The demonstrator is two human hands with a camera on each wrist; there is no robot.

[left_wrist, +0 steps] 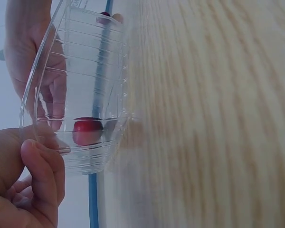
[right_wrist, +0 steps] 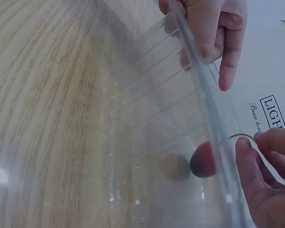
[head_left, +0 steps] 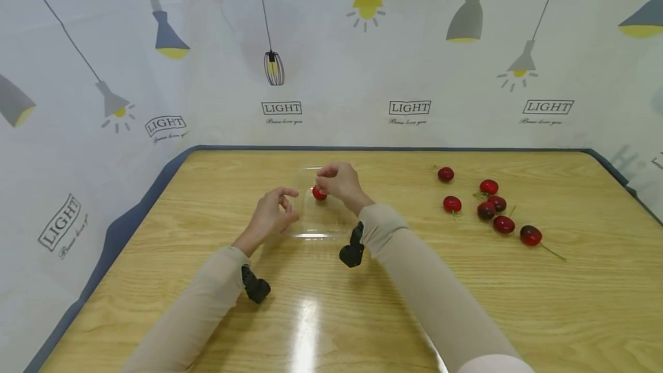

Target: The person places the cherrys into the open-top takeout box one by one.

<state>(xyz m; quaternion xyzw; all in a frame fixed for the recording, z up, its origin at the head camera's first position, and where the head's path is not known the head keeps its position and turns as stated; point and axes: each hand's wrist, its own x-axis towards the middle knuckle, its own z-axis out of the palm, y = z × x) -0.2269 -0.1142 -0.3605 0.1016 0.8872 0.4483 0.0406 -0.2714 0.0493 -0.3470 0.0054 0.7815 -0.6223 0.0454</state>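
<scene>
A clear plastic box (head_left: 326, 224) stands on the table between the two hands. By its stem, pinched between thumb and forefinger, my right hand (head_left: 339, 180) holds a red cherry (head_left: 319, 193). The green stem (right_wrist: 241, 135) shows in the right wrist view, with the cherry (right_wrist: 203, 159) hanging inside the box, low near its floor; whether it touches the bottom I cannot tell. My left hand (head_left: 271, 212) is at the box's left rim, fingers curved and a gap between thumb and forefinger. In the left wrist view its thumb (left_wrist: 40, 166) lies against the plastic.
Several loose cherries with stems lie on the wooden table (head_left: 414, 281) to the right, among them a single cherry (head_left: 445, 174) at the back and a darker cherry (head_left: 530, 235) nearest the front. A white cloth (head_left: 331, 73) printed with lamps hangs behind the table.
</scene>
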